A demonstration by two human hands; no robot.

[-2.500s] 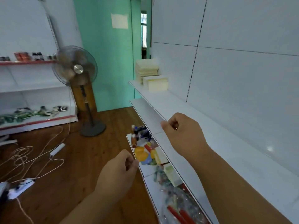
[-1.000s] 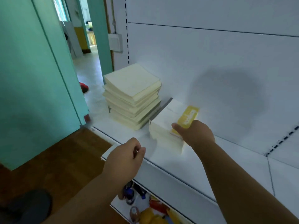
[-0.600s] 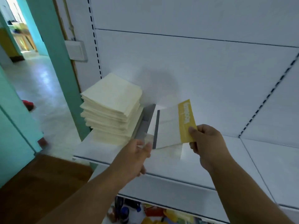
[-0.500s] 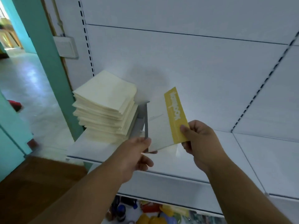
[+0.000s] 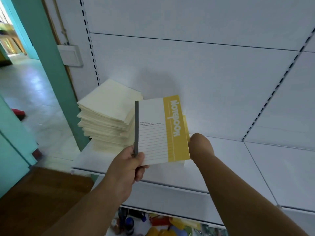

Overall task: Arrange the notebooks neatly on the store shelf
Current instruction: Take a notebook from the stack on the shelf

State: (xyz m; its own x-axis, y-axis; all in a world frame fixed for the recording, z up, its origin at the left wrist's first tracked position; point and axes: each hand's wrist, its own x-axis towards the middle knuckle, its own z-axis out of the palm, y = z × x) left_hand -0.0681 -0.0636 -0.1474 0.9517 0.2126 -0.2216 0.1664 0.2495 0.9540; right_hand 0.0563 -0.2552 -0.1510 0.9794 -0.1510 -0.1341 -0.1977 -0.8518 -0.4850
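Notebook (image 5: 156, 132) now lifted upright above the shelf (image 5: 221, 160); left hand (image 5: 126, 167) pinches its grey-spine corner. Right hand (image 5: 201, 147) reaches behind it, grip hidden. Cream notebook stack (image 5: 107, 114) sits left; lower shelf (image 5: 153, 223) holds mixed goods.

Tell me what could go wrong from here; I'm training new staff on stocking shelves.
1. The left hand pinches the notebook only at its bottom spine corner, so it may sag or slip out.
2. The right hand reaches behind the cover towards the second stack, mostly hidden; working blind could knock it askew.
3. The cream stack is already fanned and uneven near the shelf end; a bump could spill it.
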